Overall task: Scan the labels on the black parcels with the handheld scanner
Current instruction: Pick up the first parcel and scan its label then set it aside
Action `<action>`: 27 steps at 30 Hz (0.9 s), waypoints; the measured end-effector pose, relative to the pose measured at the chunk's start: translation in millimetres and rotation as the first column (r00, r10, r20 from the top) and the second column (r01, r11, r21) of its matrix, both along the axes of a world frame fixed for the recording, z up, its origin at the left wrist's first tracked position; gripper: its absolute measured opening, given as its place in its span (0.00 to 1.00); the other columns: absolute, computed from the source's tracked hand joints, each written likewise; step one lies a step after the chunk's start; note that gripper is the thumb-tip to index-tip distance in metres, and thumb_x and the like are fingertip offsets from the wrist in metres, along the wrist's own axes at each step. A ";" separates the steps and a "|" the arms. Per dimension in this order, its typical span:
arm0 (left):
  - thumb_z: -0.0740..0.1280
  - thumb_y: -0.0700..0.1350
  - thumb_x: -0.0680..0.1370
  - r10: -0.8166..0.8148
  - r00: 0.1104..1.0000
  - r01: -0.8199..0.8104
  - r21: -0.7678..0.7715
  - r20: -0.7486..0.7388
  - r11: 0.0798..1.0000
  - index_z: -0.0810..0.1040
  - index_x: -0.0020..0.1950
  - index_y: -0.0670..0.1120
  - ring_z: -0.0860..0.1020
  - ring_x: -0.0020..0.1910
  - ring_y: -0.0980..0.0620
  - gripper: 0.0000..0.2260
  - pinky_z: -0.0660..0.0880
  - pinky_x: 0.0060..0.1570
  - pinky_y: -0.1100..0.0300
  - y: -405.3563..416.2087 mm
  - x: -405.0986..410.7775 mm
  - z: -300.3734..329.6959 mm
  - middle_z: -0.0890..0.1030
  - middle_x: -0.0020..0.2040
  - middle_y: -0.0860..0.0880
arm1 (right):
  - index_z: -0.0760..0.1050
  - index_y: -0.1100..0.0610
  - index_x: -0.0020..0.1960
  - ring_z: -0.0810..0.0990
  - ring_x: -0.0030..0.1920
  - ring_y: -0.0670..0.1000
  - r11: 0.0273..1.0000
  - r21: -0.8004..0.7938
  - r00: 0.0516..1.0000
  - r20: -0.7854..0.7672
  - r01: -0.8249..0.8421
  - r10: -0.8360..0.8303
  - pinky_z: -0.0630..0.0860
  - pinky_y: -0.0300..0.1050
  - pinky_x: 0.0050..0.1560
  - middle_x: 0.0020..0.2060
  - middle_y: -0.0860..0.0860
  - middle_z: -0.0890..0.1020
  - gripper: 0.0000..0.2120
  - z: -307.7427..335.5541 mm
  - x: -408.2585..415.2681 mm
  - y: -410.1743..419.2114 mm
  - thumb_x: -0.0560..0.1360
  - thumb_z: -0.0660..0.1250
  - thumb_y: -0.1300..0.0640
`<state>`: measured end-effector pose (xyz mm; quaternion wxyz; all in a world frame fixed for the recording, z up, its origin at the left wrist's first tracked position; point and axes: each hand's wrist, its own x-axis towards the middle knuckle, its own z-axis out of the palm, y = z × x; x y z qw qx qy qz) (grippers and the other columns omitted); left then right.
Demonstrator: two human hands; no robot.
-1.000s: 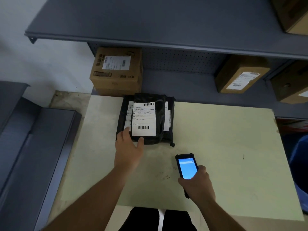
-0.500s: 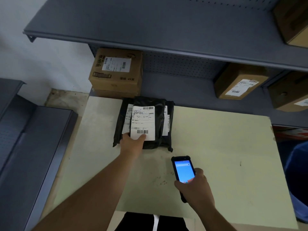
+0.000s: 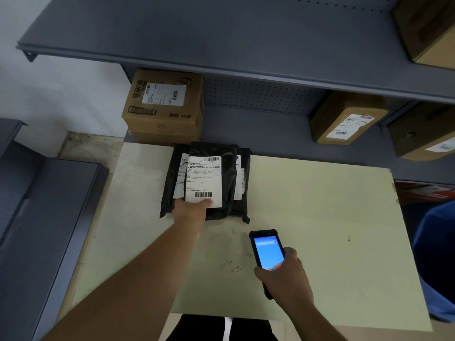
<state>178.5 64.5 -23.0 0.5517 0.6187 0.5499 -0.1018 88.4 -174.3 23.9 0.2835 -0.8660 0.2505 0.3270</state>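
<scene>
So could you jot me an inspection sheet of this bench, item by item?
Surface: pale green table, scuffed near the middle.
Job's things: stack of black parcels, top label facing up; handheld scanner, screen lit.
Clutter: nothing seen.
Hands: left hand grips the top parcel's near edge, thumb on the label; right hand holds the scanner above the table.
Cables: nothing seen.
Surroundings: grey shelf overhead; labelled cardboard boxes behind; blue bin at right.

Your left hand (image 3: 190, 209) grips the top black parcel's (image 3: 221, 183) near edge on the surface (image 3: 320, 217); your right hand (image 3: 283, 276) holds the scanner (image 3: 267, 249).
</scene>
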 end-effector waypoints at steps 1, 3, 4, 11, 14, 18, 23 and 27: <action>0.81 0.45 0.71 0.000 1.000 0.000 0.001 0.004 1.000 0.78 0.69 0.41 0.82 0.58 0.43 0.28 0.78 0.55 0.53 -0.4 0.5 1.2 0.84 0.63 0.45 | 0.65 0.47 0.60 0.87 0.34 0.52 1.000 0.002 1.000 0.000 -0.001 0.001 0.77 0.44 0.31 0.47 0.52 0.83 0.30 0.1 -0.4 -0.8 0.61 0.72 0.47; 0.81 0.44 0.72 -0.002 1.000 0.002 -0.008 0.008 1.000 0.80 0.68 0.40 0.82 0.59 0.42 0.26 0.78 0.58 0.52 -1.6 1.4 4.1 0.84 0.63 0.44 | 0.66 0.48 0.60 0.87 0.34 0.53 1.000 0.005 1.000 0.000 -0.001 0.001 0.78 0.44 0.31 0.47 0.51 0.83 0.30 1.1 -1.4 -1.8 0.61 0.72 0.47; 0.81 0.44 0.72 -0.006 1.000 0.006 -0.014 0.007 1.000 0.80 0.68 0.40 0.82 0.60 0.42 0.26 0.78 0.60 0.51 -1.8 1.8 4.7 0.84 0.63 0.44 | 0.66 0.48 0.60 0.87 0.34 0.53 1.000 0.008 1.000 0.001 -0.001 0.001 0.78 0.45 0.31 0.47 0.51 0.82 0.30 2.2 -2.0 -2.2 0.61 0.72 0.48; 0.81 0.47 0.71 -0.051 0.999 0.050 -0.061 -0.019 0.997 0.80 0.67 0.37 0.79 0.54 0.42 0.28 0.78 0.60 0.50 -4.1 6.2 15.4 0.83 0.62 0.42 | 0.64 0.47 0.59 0.86 0.25 0.50 1.000 0.009 1.000 0.018 -0.013 0.012 0.84 0.49 0.35 0.49 0.49 0.80 0.27 10.3 -5.8 -6.9 0.64 0.73 0.49; 0.82 0.49 0.69 -0.070 0.998 0.069 -0.046 -0.009 0.997 0.81 0.67 0.40 0.81 0.59 0.41 0.29 0.79 0.62 0.48 -6.0 4.4 17.9 0.84 0.62 0.44 | 0.65 0.47 0.60 0.85 0.24 0.50 1.000 0.017 1.000 0.019 -0.004 0.003 0.85 0.51 0.36 0.49 0.50 0.81 0.28 13.9 -6.5 -9.4 0.64 0.73 0.50; 0.81 0.47 0.70 -0.094 0.995 0.094 -0.038 0.023 0.995 0.81 0.65 0.41 0.80 0.57 0.44 0.26 0.77 0.58 0.51 -8.2 1.9 22.0 0.84 0.59 0.47 | 0.65 0.48 0.61 0.85 0.24 0.50 1.000 0.029 1.000 0.020 -0.010 0.009 0.86 0.52 0.36 0.49 0.51 0.81 0.30 20.5 -6.4 -11.8 0.63 0.73 0.49; 0.78 0.40 0.74 -0.086 0.990 0.100 -0.133 0.110 0.986 0.84 0.61 0.43 0.81 0.58 0.45 0.16 0.75 0.60 0.54 -11.4 -6.9 26.7 0.85 0.60 0.45 | 0.67 0.49 0.63 0.85 0.25 0.50 0.998 0.051 0.999 0.031 -0.038 0.036 0.86 0.53 0.37 0.48 0.50 0.81 0.31 33.3 -6.5 -13.9 0.63 0.73 0.48; 0.77 0.37 0.74 -0.079 0.984 0.109 -0.186 0.160 0.976 0.84 0.53 0.47 0.82 0.62 0.44 0.10 0.75 0.71 0.47 -16.4 -13.4 30.0 0.86 0.59 0.45 | 0.67 0.48 0.62 0.85 0.33 0.48 0.994 0.060 0.994 0.059 -0.097 0.093 0.86 0.52 0.39 0.47 0.49 0.81 0.30 51.1 -3.7 -15.8 0.64 0.75 0.48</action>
